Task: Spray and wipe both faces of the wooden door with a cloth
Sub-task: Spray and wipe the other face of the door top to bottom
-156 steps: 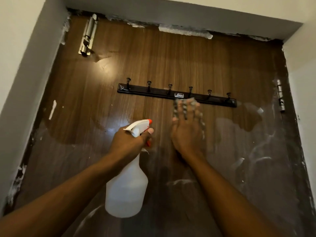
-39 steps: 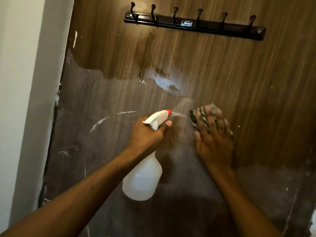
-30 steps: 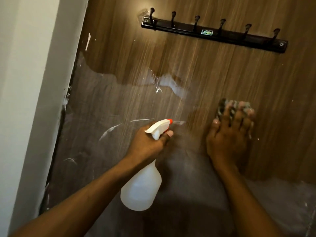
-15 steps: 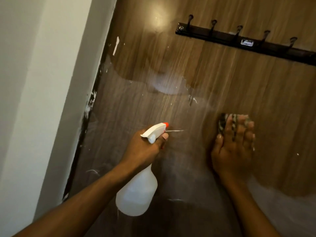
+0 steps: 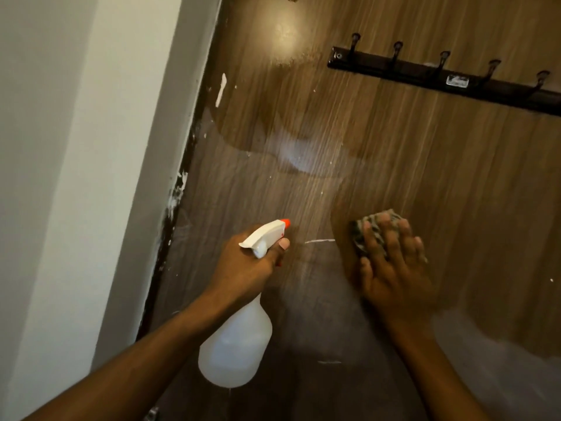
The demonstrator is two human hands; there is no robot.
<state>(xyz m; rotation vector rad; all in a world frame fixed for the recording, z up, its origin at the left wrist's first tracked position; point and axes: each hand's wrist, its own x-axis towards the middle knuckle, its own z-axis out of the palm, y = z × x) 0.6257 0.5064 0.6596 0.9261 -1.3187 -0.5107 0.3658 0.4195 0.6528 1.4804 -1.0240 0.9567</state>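
Holding translucent spray bottle (image 5: 235,347), fill level unclear

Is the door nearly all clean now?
Not yet. The door looks clear and brown under the hook rail and around the cloth, so that part seems wiped. In hand: the right hand presses the cloth on the wood while the left hand holds the spray bottle. Left: the hazy grey patch lower left, and the other face, which is out of view.

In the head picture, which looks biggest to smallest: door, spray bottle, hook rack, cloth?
1. door
2. spray bottle, hook rack: unsure, bottle is nearer, rack cut off
3. cloth, partly under the right hand
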